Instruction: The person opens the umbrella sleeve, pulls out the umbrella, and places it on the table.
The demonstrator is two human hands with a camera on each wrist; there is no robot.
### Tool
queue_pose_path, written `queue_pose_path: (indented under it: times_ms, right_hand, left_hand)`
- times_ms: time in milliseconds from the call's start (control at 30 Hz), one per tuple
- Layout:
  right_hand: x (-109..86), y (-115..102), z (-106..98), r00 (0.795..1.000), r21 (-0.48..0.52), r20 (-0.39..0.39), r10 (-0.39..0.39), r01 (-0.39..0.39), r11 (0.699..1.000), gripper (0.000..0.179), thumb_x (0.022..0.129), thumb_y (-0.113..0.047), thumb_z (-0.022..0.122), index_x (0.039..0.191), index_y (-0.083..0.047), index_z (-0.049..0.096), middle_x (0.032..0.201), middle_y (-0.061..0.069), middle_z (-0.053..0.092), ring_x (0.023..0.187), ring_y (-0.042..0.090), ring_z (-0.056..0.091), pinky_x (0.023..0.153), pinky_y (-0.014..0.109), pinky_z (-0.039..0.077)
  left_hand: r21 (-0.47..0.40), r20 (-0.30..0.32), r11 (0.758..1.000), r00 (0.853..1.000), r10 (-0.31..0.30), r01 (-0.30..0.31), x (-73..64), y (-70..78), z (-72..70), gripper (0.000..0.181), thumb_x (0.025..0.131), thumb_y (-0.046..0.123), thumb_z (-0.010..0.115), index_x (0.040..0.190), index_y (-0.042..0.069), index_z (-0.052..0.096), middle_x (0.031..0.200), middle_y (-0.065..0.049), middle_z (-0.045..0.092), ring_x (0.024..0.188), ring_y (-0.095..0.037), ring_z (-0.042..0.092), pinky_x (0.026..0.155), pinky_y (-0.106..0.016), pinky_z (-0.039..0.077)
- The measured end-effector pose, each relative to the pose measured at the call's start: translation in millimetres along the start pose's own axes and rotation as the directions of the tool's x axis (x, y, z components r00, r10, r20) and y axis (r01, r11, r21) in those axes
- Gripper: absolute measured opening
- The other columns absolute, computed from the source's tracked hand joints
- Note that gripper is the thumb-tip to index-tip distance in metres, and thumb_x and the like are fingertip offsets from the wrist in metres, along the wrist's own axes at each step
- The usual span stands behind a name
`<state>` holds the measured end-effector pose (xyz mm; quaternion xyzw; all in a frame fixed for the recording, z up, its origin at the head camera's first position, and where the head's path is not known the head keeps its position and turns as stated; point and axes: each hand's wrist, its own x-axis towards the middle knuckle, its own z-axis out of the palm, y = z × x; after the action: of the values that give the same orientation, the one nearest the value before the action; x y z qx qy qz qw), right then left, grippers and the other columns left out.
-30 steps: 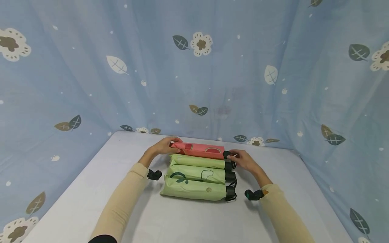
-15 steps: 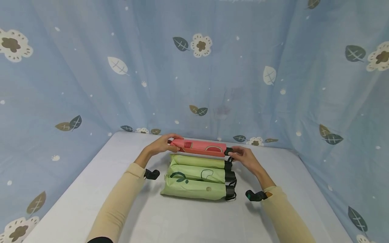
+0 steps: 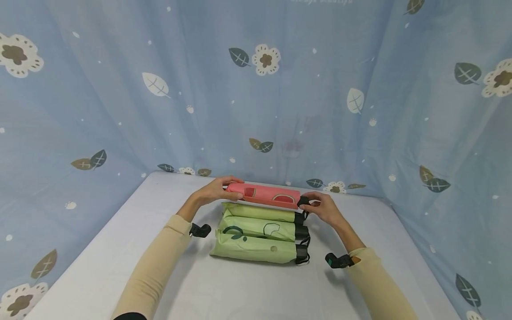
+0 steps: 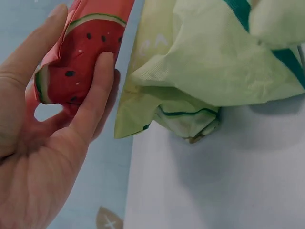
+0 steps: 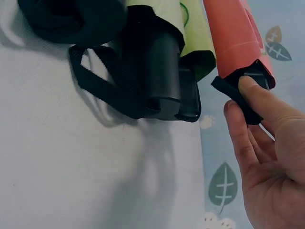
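Note:
A folded umbrella (image 3: 268, 194) in a red sleeve with watermelon prints is held level between both hands, behind a row of green ones. My left hand (image 3: 216, 190) grips its left end; in the left wrist view the thumb and fingers (image 4: 97, 90) lie on either side of the red sleeve. With thumb and fingers, my right hand (image 3: 325, 209) pinches the black handle (image 5: 248, 95), which has a short strap. Three folded green umbrellas lie side by side in front: a front one (image 3: 256, 249), a middle one (image 3: 260, 227) and a back one (image 3: 264, 213).
The umbrellas lie on a white table (image 3: 256, 289). A blue curtain (image 3: 256, 111) with leaf and flower prints hangs behind and on both sides. Black handles with strap loops (image 5: 109, 81) stick out at the right ends of the green umbrellas.
Both hands have raised the red umbrella and moved it slightly back, so a gap shows between it and the nearest green umbrella. Over the last half second it shifted slightly right.

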<state>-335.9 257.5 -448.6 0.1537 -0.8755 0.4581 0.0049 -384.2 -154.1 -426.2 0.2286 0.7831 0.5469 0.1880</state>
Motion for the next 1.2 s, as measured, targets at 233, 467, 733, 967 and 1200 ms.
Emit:
queue_pose_path:
  times_ms: [233,467,733,967,1200]
  right_hand:
    - [-1.4,-3.1,2.1,0.998,-0.055,0.012,-0.055,0.055,0.997,0.046,0.087,-0.022,0.076,0.125,-0.002,0.06,0.12,0.022,0.062,0.093,0.029,0.068,0.072,0.037,0.058]
    - [2.3,-17.7,0.8,0.993,-0.235,0.045,-0.107,0.115,0.965,0.046,0.085,-0.023,0.077,0.124,-0.001,0.065,0.113,0.019,0.067,0.074,0.013,0.065,0.057,0.025,0.05]
    - [0.1,-16.0,-0.2,0.982,-0.294,0.079,-0.171,0.187,0.937,0.049,0.085,-0.031,0.076,0.125,-0.003,0.067,0.105,0.015,0.074,0.066,0.004,0.061,0.053,0.023,0.046]
    - [-6.9,-5.4,-7.5,0.986,-0.265,0.033,-0.163,0.166,0.95,0.048,0.085,-0.033,0.077,0.125,-0.008,0.069,0.087,0.007,0.073,0.059,0.007,0.052,0.05,0.024,0.04]
    - [-8.8,-6.6,-11.2,0.987,-0.257,0.097,-0.13,0.151,0.955,0.045,0.087,-0.032,0.074,0.124,-0.007,0.068,0.079,0.002,0.071,0.058,0.007,0.051,0.05,0.023,0.04]
  left_hand:
    - [-0.048,-0.019,0.999,1.0,-0.007,0.006,-1.0,0.4,4.1,0.063,0.083,0.017,0.08,0.141,0.016,0.054,0.129,-0.017,0.055,0.103,-0.023,0.067,0.089,-0.042,0.057]
    - [-0.071,-0.024,0.997,0.999,0.029,-0.03,-2.6,2.8,1.5,0.06,0.083,0.017,0.08,0.138,0.015,0.056,0.125,-0.018,0.06,0.1,-0.025,0.069,0.092,-0.049,0.055]
    - [-0.003,-0.051,0.999,0.998,0.046,-0.046,-9.2,-5.3,-1.6,0.058,0.082,0.017,0.08,0.137,0.018,0.058,0.125,-0.014,0.06,0.101,-0.02,0.064,0.084,-0.036,0.056]
    - [0.014,-0.084,0.999,0.995,0.053,-0.052,-10.5,-10.2,-2.2,0.055,0.083,0.019,0.08,0.134,0.02,0.061,0.125,-0.012,0.061,0.104,-0.022,0.061,0.082,-0.032,0.055]
    - [-0.005,-0.079,0.998,0.995,0.06,-0.061,-13.2,-9.5,-0.6,0.054,0.083,0.023,0.08,0.133,0.019,0.061,0.126,-0.013,0.061,0.106,-0.023,0.062,0.084,-0.034,0.056]
